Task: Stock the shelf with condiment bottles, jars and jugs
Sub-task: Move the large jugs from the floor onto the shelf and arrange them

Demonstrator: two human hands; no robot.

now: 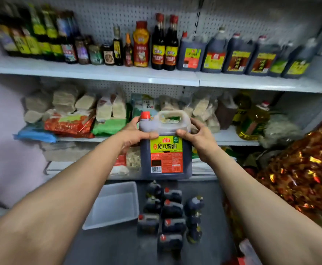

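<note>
Up in both hands, a dark jug (165,148) with red cap and yellow-green label reading 黄豆酱油, left hand (135,133) and right hand (196,136) clamped on its shoulders, held below the stocked top shelf (102,73), above more jugs (167,213) on the floor.

Small grocery shop, pegboard-backed metal shelves (91,72), rows of labelled sauce bottles (164,44), packaged noodles (64,100), floor stock

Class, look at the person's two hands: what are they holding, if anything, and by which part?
A dark soy sauce jug, held by its upper shoulders: left hand beside the red cap, right hand at the handle end.
</note>
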